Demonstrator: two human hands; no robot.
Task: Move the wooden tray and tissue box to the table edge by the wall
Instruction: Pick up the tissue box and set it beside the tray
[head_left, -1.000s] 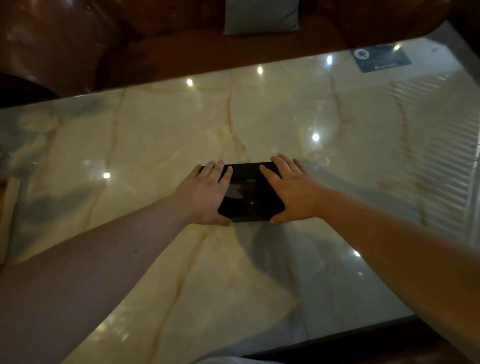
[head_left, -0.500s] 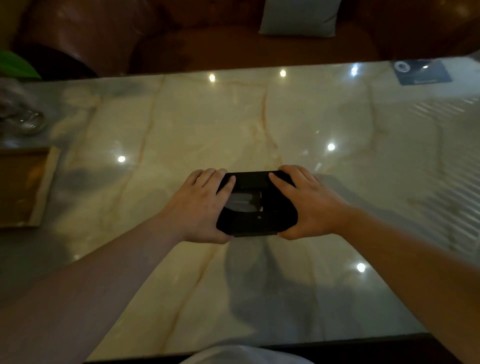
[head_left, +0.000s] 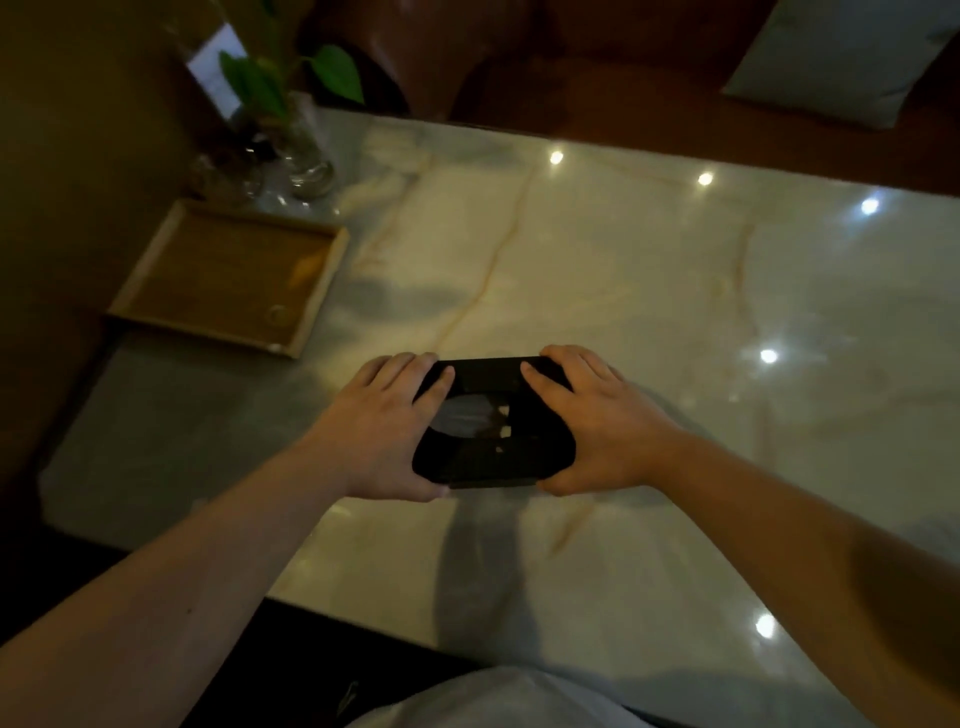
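Your left hand (head_left: 382, 431) and right hand (head_left: 597, 423) are clamped on the short ends of the black tissue box (head_left: 493, 423), fingers draped over the top, thumbs on the near edge. The box sits between your palms; I can't tell whether it is lifted or resting on the marble table (head_left: 623, 291).

For the step in hand: keep both palms squeezing evenly so the box doesn't twist, and carry it low, or slide it flat, toward your left. The top is glossy and the box looks light, so easy pressure should do. Keep your fingers off the oval opening, where a tissue shows.

Out from your left hand, up and away, the wooden tray (head_left: 228, 275) already lies against the wall-side edge, well apart from the box. The bare strip nearer you than the tray, straight left of your left hand, looks like the open slot for the box.

Beyond the tray stand glass vases (head_left: 291, 161) with a green plant (head_left: 270, 83); stay short of them. Nothing lies between the box and that strip. Watch the near table edge under your left forearm.
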